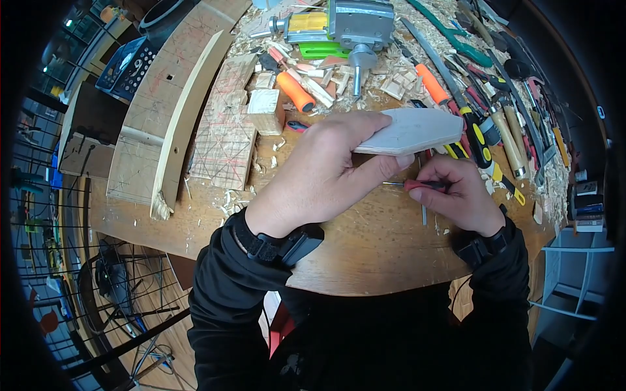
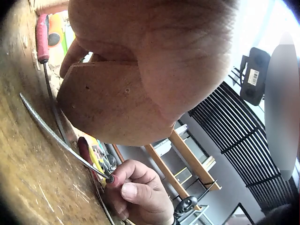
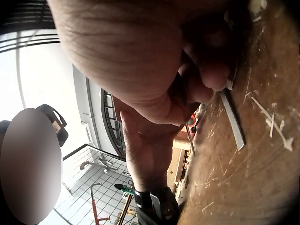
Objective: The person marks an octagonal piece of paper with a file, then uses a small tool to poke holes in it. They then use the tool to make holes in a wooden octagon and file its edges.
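Note:
My left hand [image 1: 326, 173] grips a flat wooden piece [image 1: 417, 129] with angled ends, thumb along its near edge. In the left wrist view the wooden piece [image 2: 108, 103] shows a broad face with small holes. Just right of and below it, my right hand [image 1: 460, 195] holds a thin tool by its red handle [image 1: 417, 186], the metal shaft pointing left. The left wrist view shows the right hand [image 2: 143, 192] pinching the red handle near a curved metal file [image 2: 51, 133]. In the right wrist view a flat metal strip [image 3: 233, 119] lies under the fingers.
A vise [image 1: 358, 26] stands at the back among wood shavings. Files, chisels and knives lie heaped at the right, beside a yellow-black handle [image 1: 476, 137]. An orange handle [image 1: 295, 91], a wood block [image 1: 266, 111] and long curved boards [image 1: 189, 124] are at the left.

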Demonstrator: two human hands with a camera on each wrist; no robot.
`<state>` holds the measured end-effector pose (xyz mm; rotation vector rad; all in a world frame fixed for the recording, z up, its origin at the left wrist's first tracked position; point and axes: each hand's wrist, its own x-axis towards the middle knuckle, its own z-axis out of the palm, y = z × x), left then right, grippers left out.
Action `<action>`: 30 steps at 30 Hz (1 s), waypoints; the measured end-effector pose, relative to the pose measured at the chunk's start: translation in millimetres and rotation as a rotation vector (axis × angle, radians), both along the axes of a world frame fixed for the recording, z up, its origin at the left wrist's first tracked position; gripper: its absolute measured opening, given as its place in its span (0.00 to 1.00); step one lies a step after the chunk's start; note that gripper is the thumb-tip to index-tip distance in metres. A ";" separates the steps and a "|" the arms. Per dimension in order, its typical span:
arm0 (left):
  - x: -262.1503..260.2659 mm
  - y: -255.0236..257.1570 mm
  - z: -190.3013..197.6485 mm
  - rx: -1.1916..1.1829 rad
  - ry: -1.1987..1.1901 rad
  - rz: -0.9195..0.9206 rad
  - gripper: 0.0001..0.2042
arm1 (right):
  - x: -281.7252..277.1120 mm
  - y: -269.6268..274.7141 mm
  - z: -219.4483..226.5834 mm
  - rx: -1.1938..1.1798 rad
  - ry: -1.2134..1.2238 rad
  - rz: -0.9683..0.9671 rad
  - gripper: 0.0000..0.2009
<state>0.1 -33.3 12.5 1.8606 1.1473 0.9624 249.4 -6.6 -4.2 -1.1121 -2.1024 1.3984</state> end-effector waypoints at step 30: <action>-0.2 0.0 -1.5 0.225 0.145 -0.054 0.25 | 3.0 0.5 -9.4 -0.058 0.062 -0.010 0.09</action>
